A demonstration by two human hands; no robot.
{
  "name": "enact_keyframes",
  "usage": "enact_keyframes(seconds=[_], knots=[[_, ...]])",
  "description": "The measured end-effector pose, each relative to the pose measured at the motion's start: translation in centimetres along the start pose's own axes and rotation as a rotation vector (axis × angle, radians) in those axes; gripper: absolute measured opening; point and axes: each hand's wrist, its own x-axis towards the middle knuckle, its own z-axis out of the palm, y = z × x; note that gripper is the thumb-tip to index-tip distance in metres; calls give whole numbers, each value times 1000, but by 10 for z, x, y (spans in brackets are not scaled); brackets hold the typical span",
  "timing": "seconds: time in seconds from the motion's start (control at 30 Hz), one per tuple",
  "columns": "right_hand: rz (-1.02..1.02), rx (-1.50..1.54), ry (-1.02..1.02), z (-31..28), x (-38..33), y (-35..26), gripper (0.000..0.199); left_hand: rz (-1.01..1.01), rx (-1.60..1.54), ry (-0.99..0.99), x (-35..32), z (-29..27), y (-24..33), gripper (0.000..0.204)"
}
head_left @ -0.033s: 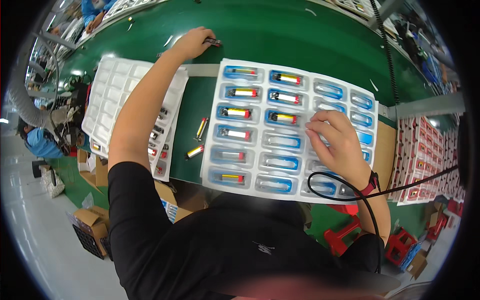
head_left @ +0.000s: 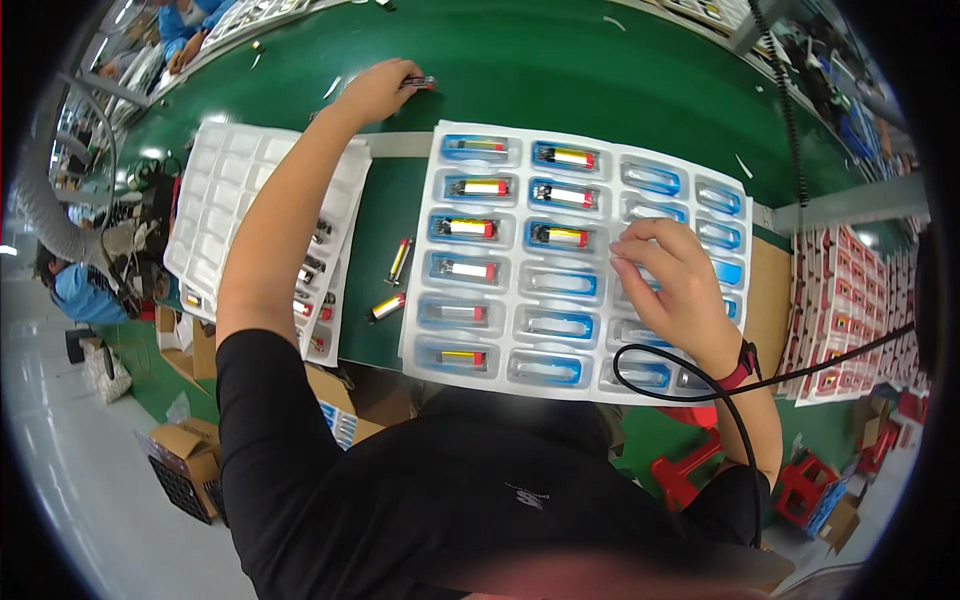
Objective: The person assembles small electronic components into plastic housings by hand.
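My left hand (head_left: 382, 90) reaches far out over the green table, its fingers closed on a small dark stick-shaped part with a red end (head_left: 420, 83). In front of me lies a white blister tray (head_left: 512, 230) with blue-tinted pockets. Its left column and the upper part of the second hold small yellow, white and red cylindrical parts (head_left: 566, 157). My right hand (head_left: 672, 275) hovers over the tray's right half, thumb and forefinger pinched together; whatever is between them cannot be made out. Two loose cylindrical parts (head_left: 388, 306) rest on the table left of the tray.
Stacked white trays (head_left: 225, 190) with more parts lie under my left arm. A black cable (head_left: 730, 395) loops over the tray's lower right corner. At right stand piled filled trays (head_left: 835, 310), with red stools (head_left: 805, 492) below. Someone in blue sits at the far left.
The part in my left hand has tipped slightly flatter. The whole view has shifted a little; my right hand keeps its pinch over the tray.
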Motion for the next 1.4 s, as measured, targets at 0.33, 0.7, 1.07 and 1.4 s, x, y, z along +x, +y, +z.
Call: enact_keyframes(seconds=[0.33,0.7,1.07,1.4], knots=[[319,795,184,21,43,-10,29,41,-1211,-619,-69,-76,218,33],[586,1108,199,1,10,-9,19,366,-699,349,-116,-51,270,39],[566,1115,215,7,0,-16,17,365,-615,587,-115,-41,287,26],[547,1160,209,5,-5,-15,18,342,-601,595,-118,-38,289,23]])
